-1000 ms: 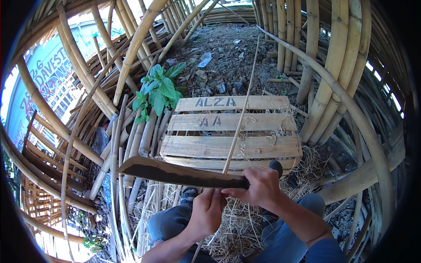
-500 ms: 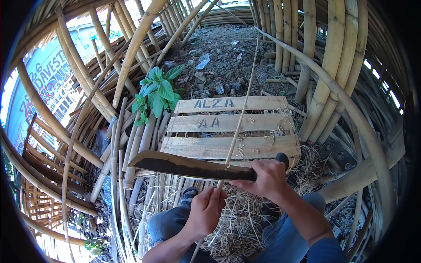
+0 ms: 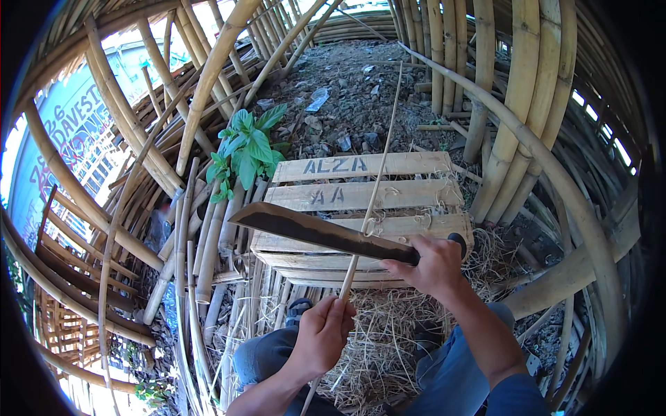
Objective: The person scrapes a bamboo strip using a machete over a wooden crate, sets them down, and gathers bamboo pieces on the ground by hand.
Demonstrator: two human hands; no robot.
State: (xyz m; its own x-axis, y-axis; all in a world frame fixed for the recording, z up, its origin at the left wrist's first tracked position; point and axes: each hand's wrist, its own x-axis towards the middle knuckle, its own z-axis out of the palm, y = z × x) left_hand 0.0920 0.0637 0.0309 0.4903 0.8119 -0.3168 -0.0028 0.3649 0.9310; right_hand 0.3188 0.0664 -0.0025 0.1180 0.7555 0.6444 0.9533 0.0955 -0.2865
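My left hand is closed around a long thin bamboo strip, which slants up and away over a slatted wooden crate. In my right hand is the handle of a machete. Its broad dark blade points left and crosses the strip above my left hand, touching it. A small pale curl of shaving shows on the strip just beyond the blade. The strip's lower end runs down below my left hand between my knees.
Shavings cover the ground under the crate's near side and around my feet. Bamboo poles stand at the right, and more lean at the left. A leafy green plant grows left of the crate. Rubble lies beyond it.
My right hand has pushed the machete forward along the bamboo strip, its blade tip now tilted higher. A shaving curls up ahead of the blade. My left hand has barely moved.
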